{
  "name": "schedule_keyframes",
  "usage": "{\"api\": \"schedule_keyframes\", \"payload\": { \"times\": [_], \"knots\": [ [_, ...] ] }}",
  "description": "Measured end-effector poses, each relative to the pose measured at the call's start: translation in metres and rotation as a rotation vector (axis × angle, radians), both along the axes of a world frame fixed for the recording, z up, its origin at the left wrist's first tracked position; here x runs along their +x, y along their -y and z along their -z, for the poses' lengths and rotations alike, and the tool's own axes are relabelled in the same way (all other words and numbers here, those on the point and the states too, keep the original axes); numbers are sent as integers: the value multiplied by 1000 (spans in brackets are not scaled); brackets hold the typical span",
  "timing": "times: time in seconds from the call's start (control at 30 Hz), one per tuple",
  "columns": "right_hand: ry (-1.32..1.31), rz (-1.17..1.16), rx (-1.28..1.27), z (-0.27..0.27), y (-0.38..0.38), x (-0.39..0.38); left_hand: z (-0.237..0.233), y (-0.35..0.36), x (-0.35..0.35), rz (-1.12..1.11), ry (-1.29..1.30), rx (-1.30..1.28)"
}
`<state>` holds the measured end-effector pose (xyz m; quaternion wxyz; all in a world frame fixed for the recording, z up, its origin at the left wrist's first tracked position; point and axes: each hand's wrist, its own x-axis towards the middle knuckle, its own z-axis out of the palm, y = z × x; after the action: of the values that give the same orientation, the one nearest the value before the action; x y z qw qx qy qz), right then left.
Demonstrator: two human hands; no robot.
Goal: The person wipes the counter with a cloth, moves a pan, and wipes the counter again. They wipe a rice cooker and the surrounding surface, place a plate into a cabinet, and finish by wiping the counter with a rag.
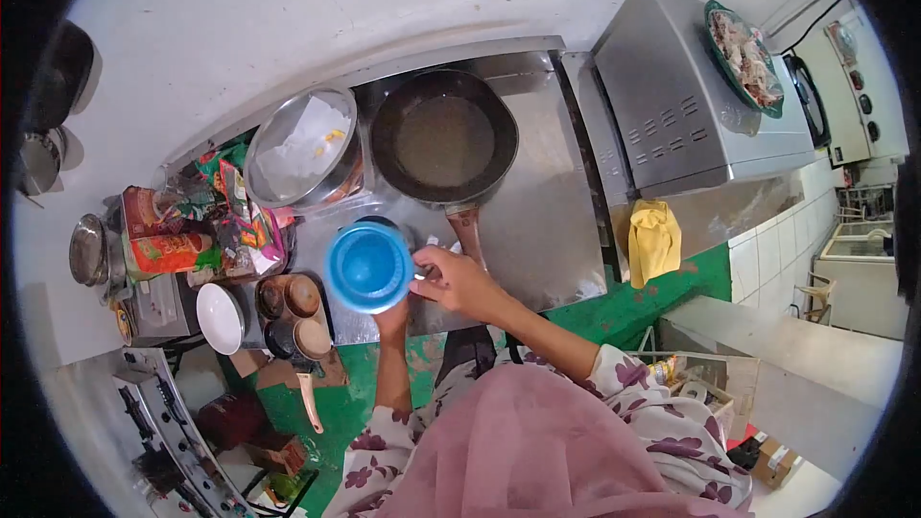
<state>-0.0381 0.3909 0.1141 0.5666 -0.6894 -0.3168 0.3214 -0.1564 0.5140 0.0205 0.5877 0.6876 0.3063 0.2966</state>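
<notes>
A round blue bowl point(368, 267) is held over the front edge of the metal counter. My left hand point(391, 317) supports it from below, its fingers mostly hidden under the bowl. My right hand point(453, 282) is at the bowl's right side, fingers bent in a pinch by its rim; what lies between the fingertips is too small to make out. Behind the bowl sits a dark frying pan point(444, 137) with a wooden handle pointing toward me. To its left stands a metal bowl point(302, 147) with white paper inside.
Packets point(173, 253) and a white bowl point(221, 318) lie at the left, beside small pans point(293, 312). On the right stand a microwave point(662, 101) with a green plate of food point(744, 59) on top and a yellow cloth point(654, 241) below. A stove point(168, 412) is at lower left.
</notes>
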Motion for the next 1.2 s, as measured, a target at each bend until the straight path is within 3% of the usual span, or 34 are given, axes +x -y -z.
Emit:
{"api": "schedule_keyframes", "payload": {
  "times": [0.03,0.1,0.17,0.23,0.37,0.53,0.6,0.67,0.7,0.77,0.93,1.2],
  "knots": [
    [-1,4,0,1,3,-4,-25,1,-3,26,-83,75],
    [-287,17,132,-2,9,-8,-49,0,-14,57,-163,150],
    [-389,-38,63,-32,24,-4,-61,-2,-28,144,-455,581],
    [-491,-92,-5,-53,37,-1,-90,5,-25,170,-420,526],
    [-239,-160,-49,-70,58,3,-116,26,-12,220,-280,313],
    [-245,143,1,-98,97,18,-132,62,35,251,-212,338],
    [-206,205,-18,-97,114,32,-145,73,63,240,-237,218],
    [-167,262,-37,-95,129,47,-142,70,83,483,-282,311],
    [-182,328,4,-94,134,56,-154,76,91,480,-280,313],
    [-197,388,45,-90,146,76,-184,95,104,257,-37,247],
    [-112,477,22,-60,158,137,-161,87,82,268,-182,278],
    [-205,723,135,46,114,195,-138,76,46,121,-224,177]
  ]
}}
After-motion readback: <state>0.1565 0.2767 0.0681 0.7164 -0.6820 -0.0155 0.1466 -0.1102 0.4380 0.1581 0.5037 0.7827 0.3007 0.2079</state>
